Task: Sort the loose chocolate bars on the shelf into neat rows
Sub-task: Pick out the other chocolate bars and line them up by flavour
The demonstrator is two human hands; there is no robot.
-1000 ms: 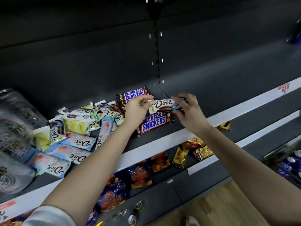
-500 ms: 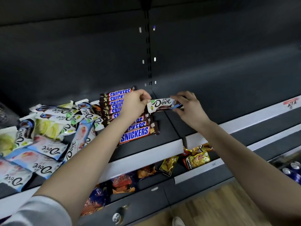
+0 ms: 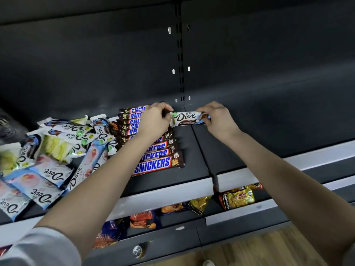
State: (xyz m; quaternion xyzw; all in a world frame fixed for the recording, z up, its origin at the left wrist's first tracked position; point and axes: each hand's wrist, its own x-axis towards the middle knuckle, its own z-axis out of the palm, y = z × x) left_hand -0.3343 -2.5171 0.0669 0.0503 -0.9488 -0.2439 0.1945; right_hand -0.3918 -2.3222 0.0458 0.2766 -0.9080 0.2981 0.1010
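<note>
A white Dove bar point(image 3: 187, 118) is held level just above the dark shelf point(image 3: 194, 150), near the back wall. My left hand point(image 3: 155, 120) pinches its left end and my right hand point(image 3: 217, 120) pinches its right end. Directly left of the bar lies a neat row of Snickers bars point(image 3: 153, 150), stacked front to back; my left forearm crosses over them. Farther left, several loose Dove bars point(image 3: 50, 156) lie in a jumbled heap, some white and green, some pale blue.
A vertical slotted upright point(image 3: 180, 60) runs up the back wall behind the bar. The shelf has a grey front rail point(image 3: 165, 194). Snack bags point(image 3: 237, 197) sit on the lower shelf. Wooden floor point(image 3: 259, 250) shows at bottom right.
Both hands keep their hold on the Dove bar and have shifted it slightly right and back, past the end of the Snickers row. The view has swung right, so the loose heap sits farther left.
</note>
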